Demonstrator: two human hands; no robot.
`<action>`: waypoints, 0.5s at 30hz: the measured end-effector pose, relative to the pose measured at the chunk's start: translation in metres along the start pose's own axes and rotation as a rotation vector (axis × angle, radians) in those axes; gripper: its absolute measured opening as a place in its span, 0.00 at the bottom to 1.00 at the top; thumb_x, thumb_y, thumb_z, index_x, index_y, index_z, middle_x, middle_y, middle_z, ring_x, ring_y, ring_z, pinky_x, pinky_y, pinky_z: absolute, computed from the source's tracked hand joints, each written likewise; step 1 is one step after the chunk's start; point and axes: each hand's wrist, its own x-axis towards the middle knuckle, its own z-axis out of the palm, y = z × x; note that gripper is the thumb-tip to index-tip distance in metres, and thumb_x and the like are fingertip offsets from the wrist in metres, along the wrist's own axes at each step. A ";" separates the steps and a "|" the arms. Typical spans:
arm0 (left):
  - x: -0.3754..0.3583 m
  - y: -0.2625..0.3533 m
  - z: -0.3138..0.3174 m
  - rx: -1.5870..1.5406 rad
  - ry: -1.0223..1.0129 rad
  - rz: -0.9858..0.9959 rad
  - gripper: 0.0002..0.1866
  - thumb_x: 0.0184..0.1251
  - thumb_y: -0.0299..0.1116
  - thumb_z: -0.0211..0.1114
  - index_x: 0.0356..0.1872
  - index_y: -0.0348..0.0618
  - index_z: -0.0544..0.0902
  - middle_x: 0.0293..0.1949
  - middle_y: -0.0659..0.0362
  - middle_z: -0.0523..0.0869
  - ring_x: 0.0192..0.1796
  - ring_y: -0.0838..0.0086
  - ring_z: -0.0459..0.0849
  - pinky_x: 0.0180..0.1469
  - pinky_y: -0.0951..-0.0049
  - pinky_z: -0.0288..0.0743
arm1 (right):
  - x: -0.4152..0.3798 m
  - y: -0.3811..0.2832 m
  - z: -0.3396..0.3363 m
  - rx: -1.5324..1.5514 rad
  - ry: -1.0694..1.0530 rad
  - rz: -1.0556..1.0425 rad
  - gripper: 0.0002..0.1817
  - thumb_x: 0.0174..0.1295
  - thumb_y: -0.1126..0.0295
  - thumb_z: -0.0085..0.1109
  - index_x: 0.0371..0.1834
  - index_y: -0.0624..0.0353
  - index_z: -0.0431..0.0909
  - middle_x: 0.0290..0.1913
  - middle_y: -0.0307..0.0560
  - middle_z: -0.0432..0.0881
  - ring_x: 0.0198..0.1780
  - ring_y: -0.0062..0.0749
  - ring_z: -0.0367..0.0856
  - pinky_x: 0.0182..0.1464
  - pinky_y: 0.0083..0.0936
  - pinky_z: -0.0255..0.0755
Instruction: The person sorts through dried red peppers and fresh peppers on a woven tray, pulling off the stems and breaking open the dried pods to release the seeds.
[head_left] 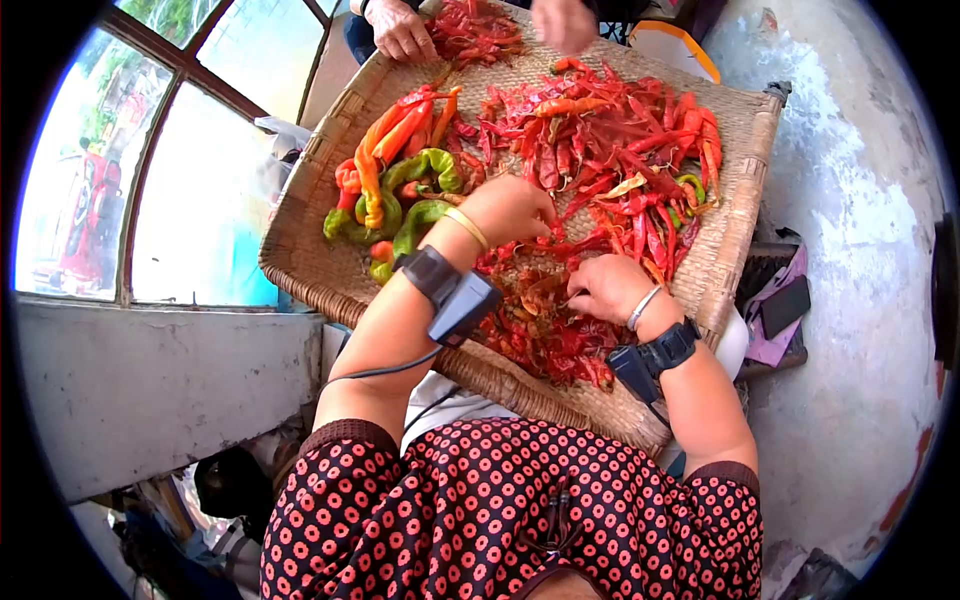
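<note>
Fabric of a dark top [520,500], printed with coral rings, fills the near edge, and two bare forearms reach forward from its sleeves. Each wrist carries a black device, with a yellow bangle [467,228] on the left and a silver bangle [643,308] on the right. Beyond lies a woven tray [305,245], its near part bearing a low heap of red chillies [545,345], some shrivelled and brownish. Right hand [612,290] lies at that heap's right side, fingers bent together at the chillies; whether its grip pinches one, I cannot tell. Left hand [510,208] is curled just above the heap's far side, its grip partly hidden, so its hold cannot be told. To its left sit large peppers [395,135], orange and green. Farther out spreads a bigger red pile [620,140]. At the far edge, another person's hands [402,32] flank a small dark-red heap [470,30]. Window panes [185,190] stand left, a patchy wall [840,180] right.
</note>
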 end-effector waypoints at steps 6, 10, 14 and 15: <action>0.010 0.013 0.019 0.337 -0.030 -0.180 0.14 0.52 0.32 0.58 0.43 0.54 0.80 0.31 0.52 0.83 0.36 0.59 0.82 0.38 0.62 0.76 | -0.002 -0.013 0.007 0.143 -0.198 -0.126 0.11 0.48 0.59 0.58 0.29 0.53 0.82 0.28 0.51 0.80 0.33 0.47 0.78 0.38 0.38 0.72; 0.013 0.006 0.021 0.399 -0.048 -0.134 0.15 0.51 0.35 0.60 0.43 0.55 0.80 0.27 0.53 0.82 0.32 0.58 0.81 0.35 0.60 0.75 | -0.001 -0.008 0.002 0.262 0.073 -0.140 0.12 0.51 0.60 0.58 0.28 0.58 0.80 0.28 0.51 0.79 0.32 0.45 0.78 0.37 0.34 0.71; 0.011 0.007 0.019 0.447 -0.073 -0.115 0.11 0.51 0.34 0.59 0.37 0.53 0.80 0.26 0.53 0.82 0.32 0.58 0.81 0.34 0.60 0.75 | -0.002 0.002 -0.006 0.093 0.431 0.047 0.11 0.52 0.64 0.57 0.36 0.56 0.77 0.32 0.49 0.78 0.35 0.45 0.77 0.36 0.35 0.72; 0.011 0.008 0.019 0.446 -0.071 -0.104 0.09 0.50 0.34 0.58 0.35 0.52 0.80 0.26 0.54 0.81 0.32 0.58 0.81 0.34 0.60 0.75 | -0.001 0.003 -0.006 0.059 0.450 0.102 0.12 0.52 0.66 0.57 0.40 0.55 0.75 0.33 0.50 0.77 0.35 0.46 0.77 0.36 0.36 0.72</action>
